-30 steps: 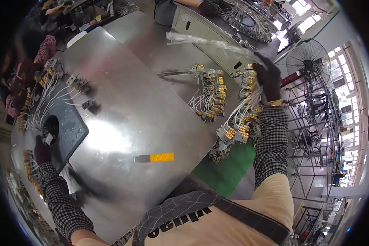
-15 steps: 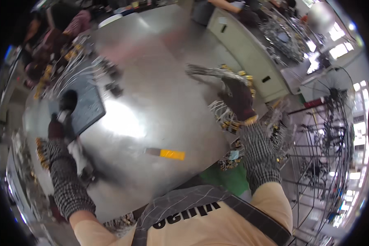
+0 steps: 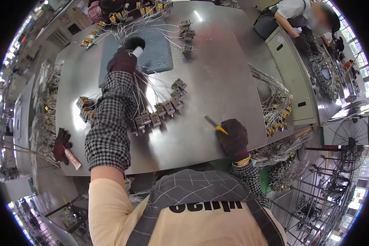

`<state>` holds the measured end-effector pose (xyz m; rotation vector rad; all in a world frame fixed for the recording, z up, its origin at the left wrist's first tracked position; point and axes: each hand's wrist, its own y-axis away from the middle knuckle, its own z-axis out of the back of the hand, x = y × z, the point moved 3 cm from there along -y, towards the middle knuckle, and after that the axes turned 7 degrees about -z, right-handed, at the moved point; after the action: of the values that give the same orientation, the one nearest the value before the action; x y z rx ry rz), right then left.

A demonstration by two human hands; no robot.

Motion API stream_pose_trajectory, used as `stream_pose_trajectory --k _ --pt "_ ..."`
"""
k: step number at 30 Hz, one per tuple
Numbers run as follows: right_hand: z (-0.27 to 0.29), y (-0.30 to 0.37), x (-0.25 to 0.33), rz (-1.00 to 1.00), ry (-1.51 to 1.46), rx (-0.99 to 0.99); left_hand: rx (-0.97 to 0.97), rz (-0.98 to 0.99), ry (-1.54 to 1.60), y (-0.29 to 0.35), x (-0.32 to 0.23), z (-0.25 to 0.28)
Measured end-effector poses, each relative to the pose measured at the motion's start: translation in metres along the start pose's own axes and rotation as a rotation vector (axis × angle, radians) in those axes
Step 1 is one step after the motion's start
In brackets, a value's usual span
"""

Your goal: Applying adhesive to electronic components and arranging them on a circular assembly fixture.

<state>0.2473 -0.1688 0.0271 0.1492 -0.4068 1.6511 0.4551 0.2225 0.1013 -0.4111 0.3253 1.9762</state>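
Note:
My left hand [image 3: 122,61], in a dark maroon glove and checked sleeve, is closed around a bundle of white wires [image 3: 125,35] over the grey pad [image 3: 162,53]. Their ends fan out to yellow-tipped connectors [image 3: 115,17] and metal blocks [image 3: 168,107]. Against the fingers is a round black thing with a white part [image 3: 135,42], whose kind I cannot make out. My right hand [image 3: 233,138], gloved alike, grips the yellow handle of a flat-bladed knife [image 3: 215,124]. Its grey blade points up and left, just above the metal table [image 3: 217,82].
White wire bundles [image 3: 276,98] with yellow ends lie along the right edge, more [image 3: 45,110] at the left. A maroon glove [image 3: 61,144] and a white-red tube [image 3: 72,159] are by the left corner. A co-worker [image 3: 303,20] sits beyond a cream cabinet [image 3: 289,69].
My right hand has let go of a wire bundle at the right and picked up the yellow-handled knife from the table. The view has turned, and my left hand now appears farther forward.

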Motion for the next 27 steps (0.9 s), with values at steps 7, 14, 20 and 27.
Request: stream_pose_trajectory --k 7,14,20,27 --pt "0.027 -0.026 -0.001 -0.223 -1.129 -0.007 0.197 -0.596 -0.001 0.106 -0.068 -0.035" --pt "0.014 -0.037 0.029 -0.615 -1.294 0.060 0.207 -0.578 -0.298 0.177 -0.077 -0.058" --pt "-0.009 -0.045 0.033 -0.520 -1.403 0.207 0.266 -0.491 -0.301 0.162 -0.085 -0.064" --pt "-0.029 -0.053 0.038 -0.150 -0.602 -0.174 0.580 -0.469 0.305 0.133 -0.077 -0.060"
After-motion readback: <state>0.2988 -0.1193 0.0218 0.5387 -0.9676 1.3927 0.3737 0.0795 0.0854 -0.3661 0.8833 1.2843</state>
